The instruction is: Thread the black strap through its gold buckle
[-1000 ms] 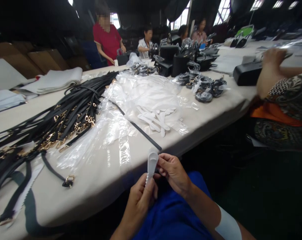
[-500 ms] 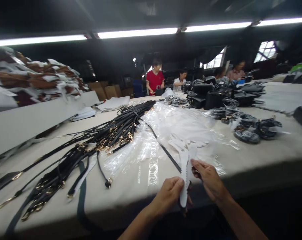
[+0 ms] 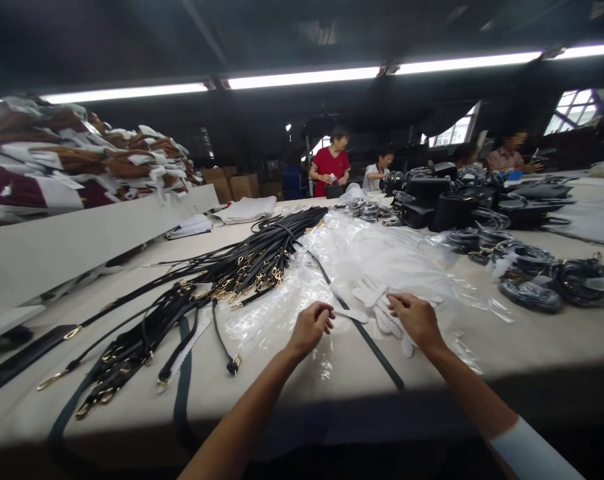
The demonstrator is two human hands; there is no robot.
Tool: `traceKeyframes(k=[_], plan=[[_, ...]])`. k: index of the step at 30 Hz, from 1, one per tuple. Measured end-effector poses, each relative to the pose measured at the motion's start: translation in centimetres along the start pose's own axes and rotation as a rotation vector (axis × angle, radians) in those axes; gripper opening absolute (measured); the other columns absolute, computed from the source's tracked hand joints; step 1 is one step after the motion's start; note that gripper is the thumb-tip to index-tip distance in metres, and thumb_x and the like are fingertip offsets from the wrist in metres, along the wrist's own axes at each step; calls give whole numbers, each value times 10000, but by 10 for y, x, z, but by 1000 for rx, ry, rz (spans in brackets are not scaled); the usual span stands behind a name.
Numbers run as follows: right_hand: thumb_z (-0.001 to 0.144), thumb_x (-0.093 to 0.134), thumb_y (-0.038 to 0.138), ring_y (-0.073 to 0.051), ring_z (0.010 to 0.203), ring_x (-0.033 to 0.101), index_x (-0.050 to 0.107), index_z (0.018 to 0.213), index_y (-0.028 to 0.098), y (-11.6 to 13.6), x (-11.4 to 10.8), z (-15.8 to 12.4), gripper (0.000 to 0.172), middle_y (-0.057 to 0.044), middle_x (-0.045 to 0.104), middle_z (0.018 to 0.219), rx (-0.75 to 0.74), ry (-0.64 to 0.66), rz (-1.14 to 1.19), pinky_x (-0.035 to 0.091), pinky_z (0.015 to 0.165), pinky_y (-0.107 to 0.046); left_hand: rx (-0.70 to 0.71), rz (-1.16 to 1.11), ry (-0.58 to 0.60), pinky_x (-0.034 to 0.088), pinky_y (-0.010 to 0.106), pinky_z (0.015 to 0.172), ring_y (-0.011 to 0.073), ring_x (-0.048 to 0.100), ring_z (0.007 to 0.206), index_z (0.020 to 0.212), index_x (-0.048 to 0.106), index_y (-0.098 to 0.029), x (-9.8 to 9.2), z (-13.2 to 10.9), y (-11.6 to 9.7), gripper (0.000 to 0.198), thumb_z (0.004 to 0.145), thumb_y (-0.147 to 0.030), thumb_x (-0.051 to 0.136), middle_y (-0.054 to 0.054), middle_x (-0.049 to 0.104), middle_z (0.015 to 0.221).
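My left hand (image 3: 312,328) is just above the table, its fingers loosely curved and slightly apart. Close to its fingertips, a white strip (image 3: 353,315) lies across a dark flat strap (image 3: 377,350). My right hand (image 3: 418,321) pinches at the edge of a small pile of white strips with scalloped edges (image 3: 372,291). Part of that pile is hidden behind the right fingers. Clear plastic bags (image 3: 302,297) are spread beneath and beyond the pile.
Black straps with gold clasps (image 3: 252,267) lie bundled on the left of the pale table (image 3: 262,400). Plastic-wrapped coiled straps (image 3: 532,267) and black bags (image 3: 422,197) are on the right. Brown and white material (image 3: 107,160) is heaped behind a white board (image 3: 107,240). Several people sit or stand beyond.
Both hands have moved up and away from the table's front edge and farther apart. The white strip held upright between them is no longer there. The dark strap's near end now shows.
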State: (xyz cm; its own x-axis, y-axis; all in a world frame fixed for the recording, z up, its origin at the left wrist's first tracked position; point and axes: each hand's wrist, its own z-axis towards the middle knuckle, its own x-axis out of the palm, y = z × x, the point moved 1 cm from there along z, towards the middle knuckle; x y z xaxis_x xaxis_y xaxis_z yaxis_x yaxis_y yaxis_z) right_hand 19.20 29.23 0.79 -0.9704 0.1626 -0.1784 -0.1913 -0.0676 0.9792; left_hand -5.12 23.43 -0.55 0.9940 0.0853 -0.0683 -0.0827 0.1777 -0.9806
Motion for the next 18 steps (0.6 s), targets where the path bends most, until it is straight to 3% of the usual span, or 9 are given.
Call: traceKeyframes(k=[3, 6, 8, 11, 14, 18], plan=[[764, 719, 363, -167, 531, 634, 724, 707, 177, 16, 2, -28, 195, 0, 656, 553, -202, 140, -182, 451, 546, -240, 23, 46, -167, 402, 211, 459, 101, 522, 514, 868, 658, -127, -39, 4, 10, 229, 791, -338, 614, 17, 632, 695], [874, 588, 484, -144, 473, 590, 633, 563, 174, 40, 36, -44, 442, 4, 598, 476, -407, 296, -398, 430, 535, -238, 17, 34, -298, 347, 200, 435, 86, 464, 479, 887, 638, -138, -53, 12, 17, 278, 832, -397, 552, -1, 612, 675], [935, 505, 465, -147, 523, 611, 636, 599, 168, 52, 74, -42, 468, -14, 634, 542, -523, 358, -535, 453, 577, -240, 7, 31, -331, 349, 204, 443, 90, 465, 479, 902, 631, -147, -52, 14, 20, 295, 848, -417, 524, -2, 618, 678], [929, 541, 302, -172, 779, 673, 699, 977, 183, 60, 142, -23, 203, -44, 719, 934, -676, 435, -676, 493, 746, -258, 4, 76, -326, 379, 222, 483, 102, 484, 479, 842, 642, -155, -49, 11, 23, 266, 831, -405, 554, 0, 623, 639], [905, 532, 160, -203, 985, 657, 542, 1318, 234, 65, 209, 5, 420, -69, 605, 1277, -751, 497, -735, 494, 858, -296, 12, 146, -333, 396, 238, 530, 121, 519, 503, 779, 644, -164, -52, 6, 27, 244, 833, -383, 548, 6, 626, 614], [894, 485, 47, -225, 1178, 575, 387, 1438, 281, 77, 285, 37, 601, -60, 373, 1512, -823, 583, -825, 497, 931, -335, 1, 192, -380, 406, 254, 554, 151, 565, 547, 831, 648, -169, -61, 4, 30, 246, 849, -363, 498, 17, 633, 625]])
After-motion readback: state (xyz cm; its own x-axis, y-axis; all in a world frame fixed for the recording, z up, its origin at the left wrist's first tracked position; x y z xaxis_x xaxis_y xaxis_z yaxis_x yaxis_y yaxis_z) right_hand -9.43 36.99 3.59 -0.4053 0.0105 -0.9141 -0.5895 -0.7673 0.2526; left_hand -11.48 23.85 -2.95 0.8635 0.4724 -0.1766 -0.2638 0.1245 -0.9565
